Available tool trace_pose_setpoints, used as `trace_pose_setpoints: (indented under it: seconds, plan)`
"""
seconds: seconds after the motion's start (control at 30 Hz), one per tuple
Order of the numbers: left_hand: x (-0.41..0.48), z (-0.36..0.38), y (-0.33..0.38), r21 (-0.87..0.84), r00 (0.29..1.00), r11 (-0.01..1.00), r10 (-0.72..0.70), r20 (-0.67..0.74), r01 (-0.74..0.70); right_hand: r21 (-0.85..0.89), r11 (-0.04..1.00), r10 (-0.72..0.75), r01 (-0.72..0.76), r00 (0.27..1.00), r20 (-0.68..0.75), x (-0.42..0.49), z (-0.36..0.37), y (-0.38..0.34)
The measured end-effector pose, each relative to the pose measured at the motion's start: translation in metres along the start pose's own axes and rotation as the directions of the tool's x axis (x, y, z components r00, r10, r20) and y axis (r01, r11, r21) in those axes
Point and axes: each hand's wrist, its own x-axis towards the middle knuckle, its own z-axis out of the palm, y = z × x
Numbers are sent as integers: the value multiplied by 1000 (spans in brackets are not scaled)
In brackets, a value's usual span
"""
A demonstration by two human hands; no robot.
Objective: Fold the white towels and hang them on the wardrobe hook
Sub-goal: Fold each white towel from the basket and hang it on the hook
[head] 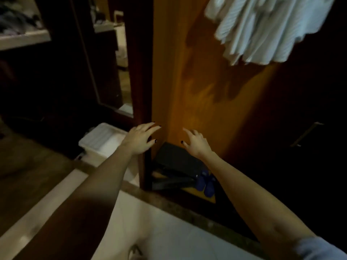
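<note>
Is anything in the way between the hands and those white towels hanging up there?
Nothing visible does. The white towels hang at the upper right. The left hand and right hand reach out open and empty below them, and only the bare wooden panel shows behind the gap.

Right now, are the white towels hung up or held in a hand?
Hung up: the white towels hang high in the wardrobe; left hand and right hand hold nothing.

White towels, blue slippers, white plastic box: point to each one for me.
white towels [262,30]: head view, middle of the hanging cloth.
blue slippers [208,188]: head view, top of the right-hand slipper.
white plastic box [101,138]: head view, on its ribbed lid.
</note>
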Motion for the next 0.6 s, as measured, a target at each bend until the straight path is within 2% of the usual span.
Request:
trace_pose_setpoints:
  seconds: [0.23,0.37,0.6]
  plan:
    - [-114,67,-57,-92,968,966,-231,97,240,-29,976,-207,217,957,205,-5,105,-103]
    - [-187,107,-97,-151,924,916,-350,153,372,-33,958,-258,284,909,327,-5,167,-159]
    - [-318,141,-194,-152,753,741,-623,211,655,-17,892,-390,451,790,474,-3,262,-272]
